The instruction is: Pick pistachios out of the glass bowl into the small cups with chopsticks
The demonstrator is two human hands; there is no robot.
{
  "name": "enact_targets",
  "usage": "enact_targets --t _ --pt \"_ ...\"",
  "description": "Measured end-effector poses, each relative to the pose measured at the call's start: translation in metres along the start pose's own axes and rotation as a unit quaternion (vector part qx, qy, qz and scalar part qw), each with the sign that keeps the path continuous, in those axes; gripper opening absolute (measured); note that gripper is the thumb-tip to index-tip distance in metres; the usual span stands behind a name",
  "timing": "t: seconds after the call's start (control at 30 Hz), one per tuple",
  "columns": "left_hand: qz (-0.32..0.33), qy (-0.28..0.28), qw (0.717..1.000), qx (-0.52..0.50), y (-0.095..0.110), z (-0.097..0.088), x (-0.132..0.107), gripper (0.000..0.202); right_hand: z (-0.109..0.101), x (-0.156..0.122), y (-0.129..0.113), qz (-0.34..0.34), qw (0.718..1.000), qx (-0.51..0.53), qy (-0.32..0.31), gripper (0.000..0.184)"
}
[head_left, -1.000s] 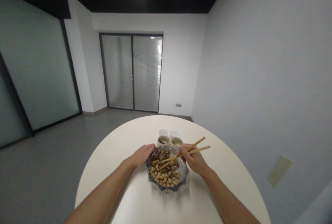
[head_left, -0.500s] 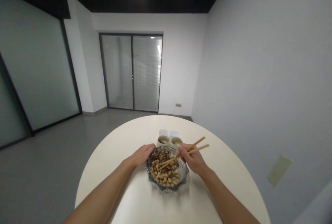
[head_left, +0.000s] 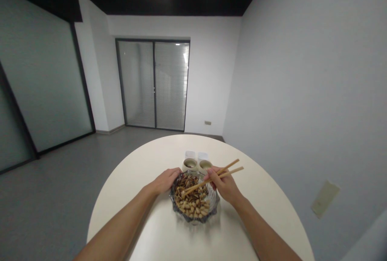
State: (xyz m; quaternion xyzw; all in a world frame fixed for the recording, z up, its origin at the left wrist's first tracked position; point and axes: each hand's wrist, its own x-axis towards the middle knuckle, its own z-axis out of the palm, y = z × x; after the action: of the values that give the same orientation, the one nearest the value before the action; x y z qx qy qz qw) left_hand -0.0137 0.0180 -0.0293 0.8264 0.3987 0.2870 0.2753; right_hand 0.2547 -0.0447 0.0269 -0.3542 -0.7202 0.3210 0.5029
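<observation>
A clear glass bowl (head_left: 215,202) with a scalloped rim stands on the table, holding dark striped seeds (head_left: 188,181) at the back and pale peanuts (head_left: 197,209) at the front. My left hand (head_left: 167,179) grips the bowl's left rim; its fingertips are partly hidden. Between the fingers of my right hand (head_left: 222,183) is a pair of wooden chopsticks (head_left: 198,187), slanting down to the left. Their tips are close together among the nuts on the bowl's left side. Whether a piece is pinched between the tips is too small to tell.
Two small round cups (head_left: 190,164) stand right behind the bowl, dark bits inside the left one. Behind them lie two small white pieces (head_left: 202,156), side by side. All rest on a round cream table (head_left: 145,228), with a white wall (head_left: 302,83) to the right.
The chopstick tips have come closer together and shifted slightly left in the bowl. My left hand stays at the rim, and the bowl has not moved.
</observation>
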Motion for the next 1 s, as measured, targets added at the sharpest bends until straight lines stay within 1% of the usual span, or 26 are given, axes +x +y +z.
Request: enact_targets --t 0.2,0.3,0.47,0.57,0.63,0.73,0.9,1.0 --pt "-0.004 -0.006 1.0 0.008 0.002 -0.001 0.0 0.043 -0.009 0.003 0.002 -0.021 0.997 0.0 0.07 0.068" --pt "-0.007 -0.002 1.0 0.012 0.005 -0.002 -0.001 0.042 -0.015 0.009 0.003 -0.046 0.991 -0.009 0.122 0.068" --pt "-0.007 0.001 1.0 0.008 0.006 -0.002 -0.002 0.044 -0.026 0.03 0.005 -0.08 0.974 -0.018 0.211 0.067" --pt "-0.011 -0.001 1.0 0.008 0.006 -0.002 -0.001 0.044 -0.026 0.045 0.011 -0.091 0.964 -0.03 0.25 0.067" --pt "-0.01 -0.004 1.0 0.009 0.004 -0.002 0.0 0.045 -0.024 0.054 0.018 -0.095 0.961 -0.043 0.258 0.067" --pt "-0.014 -0.003 1.0 0.001 0.003 -0.002 0.0 0.046 -0.02 0.065 0.03 -0.097 0.962 -0.063 0.248 0.066" --pt "-0.004 -0.004 1.0 0.006 0.002 -0.002 0.0 0.046 -0.012 0.074 0.051 -0.073 0.97 -0.124 0.194 0.066" --pt "-0.002 -0.006 1.0 0.011 0.001 -0.002 0.0 0.045 -0.01 0.074 0.056 -0.054 0.972 -0.156 0.17 0.067"
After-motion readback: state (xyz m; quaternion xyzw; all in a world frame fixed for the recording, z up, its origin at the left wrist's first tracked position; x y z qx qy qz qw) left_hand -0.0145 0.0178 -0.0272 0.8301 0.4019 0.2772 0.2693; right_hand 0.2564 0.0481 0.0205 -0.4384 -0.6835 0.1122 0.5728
